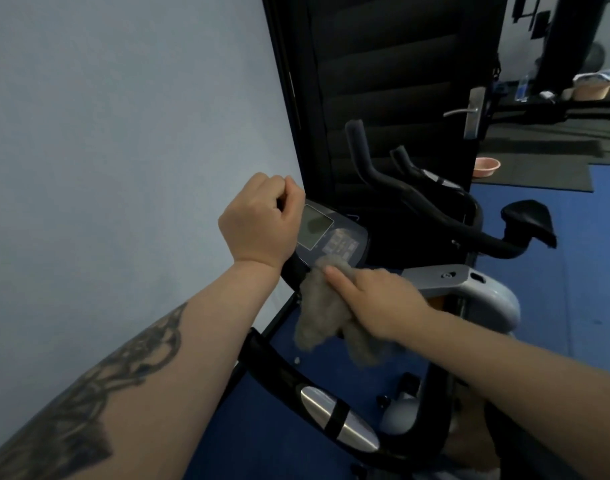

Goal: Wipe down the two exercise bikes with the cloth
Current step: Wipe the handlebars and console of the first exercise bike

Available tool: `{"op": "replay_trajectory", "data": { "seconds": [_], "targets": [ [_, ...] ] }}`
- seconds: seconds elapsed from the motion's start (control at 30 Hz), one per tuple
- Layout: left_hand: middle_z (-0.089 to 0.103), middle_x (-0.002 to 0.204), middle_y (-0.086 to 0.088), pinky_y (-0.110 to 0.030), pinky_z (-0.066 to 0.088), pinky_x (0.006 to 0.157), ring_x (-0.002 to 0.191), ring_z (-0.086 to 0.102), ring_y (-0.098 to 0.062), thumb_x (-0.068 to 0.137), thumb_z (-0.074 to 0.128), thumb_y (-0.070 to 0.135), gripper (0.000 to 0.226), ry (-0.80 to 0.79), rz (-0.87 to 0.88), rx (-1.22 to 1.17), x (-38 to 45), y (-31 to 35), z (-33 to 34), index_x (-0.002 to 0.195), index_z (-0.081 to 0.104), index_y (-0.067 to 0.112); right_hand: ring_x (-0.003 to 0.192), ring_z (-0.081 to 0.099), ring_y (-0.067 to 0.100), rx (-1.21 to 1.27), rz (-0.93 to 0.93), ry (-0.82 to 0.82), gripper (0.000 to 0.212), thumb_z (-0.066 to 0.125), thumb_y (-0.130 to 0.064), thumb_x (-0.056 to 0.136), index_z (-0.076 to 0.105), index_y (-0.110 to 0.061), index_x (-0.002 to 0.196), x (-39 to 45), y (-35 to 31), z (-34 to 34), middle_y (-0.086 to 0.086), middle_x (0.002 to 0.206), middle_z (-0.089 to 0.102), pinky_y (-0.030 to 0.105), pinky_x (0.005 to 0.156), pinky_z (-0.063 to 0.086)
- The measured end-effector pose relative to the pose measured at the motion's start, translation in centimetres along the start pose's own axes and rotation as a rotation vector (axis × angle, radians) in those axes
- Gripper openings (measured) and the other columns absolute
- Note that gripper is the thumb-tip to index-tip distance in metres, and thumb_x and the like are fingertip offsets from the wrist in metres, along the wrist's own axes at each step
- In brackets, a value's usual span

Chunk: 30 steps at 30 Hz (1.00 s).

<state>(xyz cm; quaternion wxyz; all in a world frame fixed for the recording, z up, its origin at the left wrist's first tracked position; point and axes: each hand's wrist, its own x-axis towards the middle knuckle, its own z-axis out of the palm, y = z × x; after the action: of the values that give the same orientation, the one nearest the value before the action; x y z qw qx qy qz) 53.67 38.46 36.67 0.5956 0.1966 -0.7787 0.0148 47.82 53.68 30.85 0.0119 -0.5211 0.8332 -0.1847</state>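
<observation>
The near exercise bike has a grey console (331,233) with a screen and black handlebars (296,375) carrying silver pulse pads. My left hand (262,220) grips the upper left handlebar beside the console. My right hand (372,299) holds a crumpled grey cloth (317,313) and presses it against the console's lower edge, index finger stretched out over the cloth. A second bike (435,209) with black handlebars and a black saddle (528,220) stands just behind, against a dark door.
A pale wall (123,133) runs along the left. The black door (383,81) with a metal handle (469,110) stands behind the bikes. Blue floor mats (556,289) spread right; a pink bowl (487,165) and gym gear lie beyond.
</observation>
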Motion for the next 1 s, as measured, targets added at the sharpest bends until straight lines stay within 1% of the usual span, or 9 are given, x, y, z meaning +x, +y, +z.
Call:
{"op": "replay_trajectory", "data": {
  "seconds": [0.07,0.17,0.23,0.33,0.43,0.6,0.8,0.9,1.0],
  "targets": [
    [0.032,0.057,0.008,-0.018,0.010,0.045,0.048,0.026,-0.014,0.088,0.052,0.021,0.037,0.004,0.008,0.006,0.1,0.0,-0.1,0.057,0.032,0.022,0.088,0.062,0.031,-0.142,-0.071,0.104,0.035,0.031,-0.044,0.103,0.022,-0.030,0.134,0.6,-2.7,1.1,0.007,0.107,0.054,0.035,0.061,0.039],
    [0.031,0.057,0.008,-0.017,0.009,0.045,0.048,0.025,-0.013,0.088,0.051,0.021,0.038,-0.002,0.029,0.009,0.1,-0.1,-0.2,0.057,0.031,0.022,0.090,0.059,0.026,-0.168,-0.142,0.109,0.040,0.026,-0.048,0.100,0.029,-0.028,0.134,-0.3,-2.6,1.2,0.006,0.116,0.047,0.033,0.057,0.037],
    [0.030,0.056,0.008,-0.017,0.009,0.045,0.047,0.024,-0.012,0.088,0.051,0.021,0.038,-0.005,0.024,-0.001,0.0,-0.1,0.0,0.056,0.030,0.022,0.095,0.057,0.027,-0.209,-0.231,-0.007,0.042,0.041,-0.036,0.101,0.023,-0.025,0.137,-0.9,0.2,0.5,0.008,0.124,0.040,0.036,0.063,0.048],
    [0.029,0.056,0.008,-0.017,0.009,0.045,0.047,0.023,-0.012,0.088,0.051,0.020,0.038,0.007,0.019,0.006,0.0,0.0,0.0,0.056,0.030,0.022,0.091,0.061,0.030,-0.118,-0.059,0.030,0.021,0.039,-0.032,0.103,0.040,-0.020,0.120,-0.1,-0.6,-0.1,0.007,0.106,0.052,0.038,0.064,0.048],
    [0.030,0.056,0.007,-0.017,0.009,0.046,0.048,0.024,-0.013,0.088,0.051,0.020,0.038,0.002,0.013,0.011,0.0,0.0,-0.1,0.056,0.030,0.021,0.087,0.060,0.027,-0.212,-0.081,0.077,0.029,0.042,-0.029,0.101,0.042,-0.016,0.126,0.9,-2.6,1.1,0.006,0.114,0.053,0.034,0.056,0.036],
    [0.030,0.055,0.007,-0.017,0.009,0.046,0.048,0.025,-0.013,0.089,0.051,0.019,0.039,-0.017,0.014,0.008,-0.1,-0.1,0.0,0.055,0.031,0.020,0.078,0.063,0.024,0.103,-0.105,-0.026,0.025,0.036,-0.036,0.101,0.045,-0.021,0.119,-1.3,1.3,-1.1,-0.001,0.090,0.062,0.039,0.067,0.051],
    [0.032,0.056,0.006,-0.018,0.010,0.045,0.048,0.027,-0.014,0.088,0.052,0.018,0.038,-0.015,0.010,0.010,0.0,-0.1,-0.2,0.055,0.032,0.020,0.080,0.061,0.031,-0.039,-0.160,0.118,0.026,0.042,-0.028,0.100,0.051,-0.012,0.118,0.1,-2.5,0.7,0.008,0.107,0.059,0.036,0.062,0.046],
    [0.030,0.056,0.006,-0.018,0.010,0.046,0.048,0.025,-0.013,0.088,0.052,0.019,0.039,-0.014,0.017,-0.006,-0.1,-0.1,-0.1,0.055,0.031,0.020,0.084,0.064,0.027,0.163,-0.201,-0.015,0.039,0.038,-0.032,0.100,0.044,-0.016,0.135,-1.5,0.7,-0.8,0.006,0.106,0.065,0.038,0.072,0.050],
    [0.029,0.056,0.008,-0.017,0.010,0.045,0.048,0.024,-0.012,0.088,0.053,0.018,0.039,0.004,0.016,-0.004,0.0,-0.1,0.1,0.056,0.030,0.021,0.082,0.062,0.025,0.200,-0.155,-0.109,0.027,0.038,-0.035,0.100,0.051,-0.020,0.118,-0.7,2.3,-2.3,0.002,0.091,0.064,0.037,0.072,0.047]
  ]
}}
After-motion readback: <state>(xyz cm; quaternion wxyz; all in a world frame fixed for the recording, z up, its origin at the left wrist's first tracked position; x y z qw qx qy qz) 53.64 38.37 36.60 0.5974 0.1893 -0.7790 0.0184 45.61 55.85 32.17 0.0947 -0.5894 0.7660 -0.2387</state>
